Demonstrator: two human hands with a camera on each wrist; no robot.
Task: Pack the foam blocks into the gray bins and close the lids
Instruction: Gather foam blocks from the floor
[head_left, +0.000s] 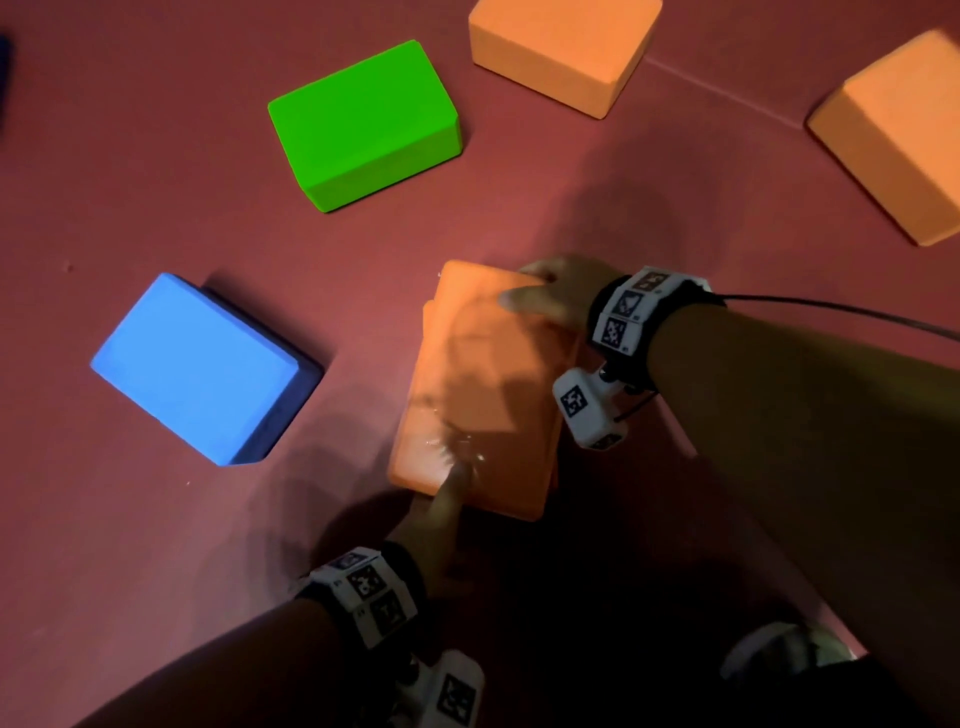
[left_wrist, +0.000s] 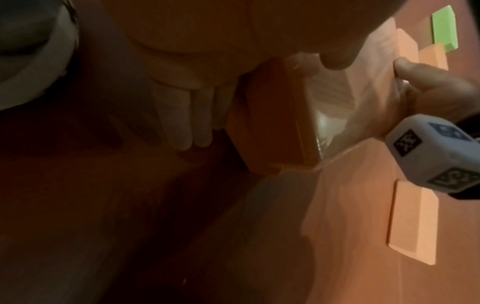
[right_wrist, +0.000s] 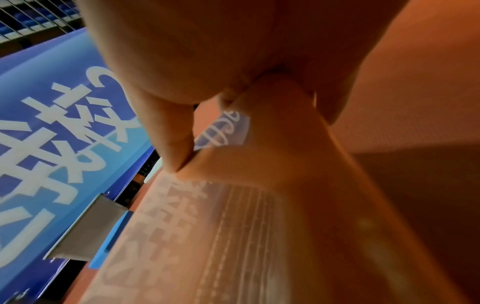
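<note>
1. orange block (head_left: 478, 395) lies between both hands, long axis from 6 to 12 o'clock.
2. left hand (head_left: 441, 525) fingers (left_wrist: 182, 123) curl round its 6 o'clock end.
3. right hand (head_left: 561, 296) fingers curl round its 1 o'clock corner, equally near.

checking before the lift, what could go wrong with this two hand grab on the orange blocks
Two orange blocks look stacked, wrapped in glossy film. The left hand and right hand hold opposite ends, so the film may slip or the pair shear apart. No bin is in view, so they must be carried somewhere unseen.
</note>
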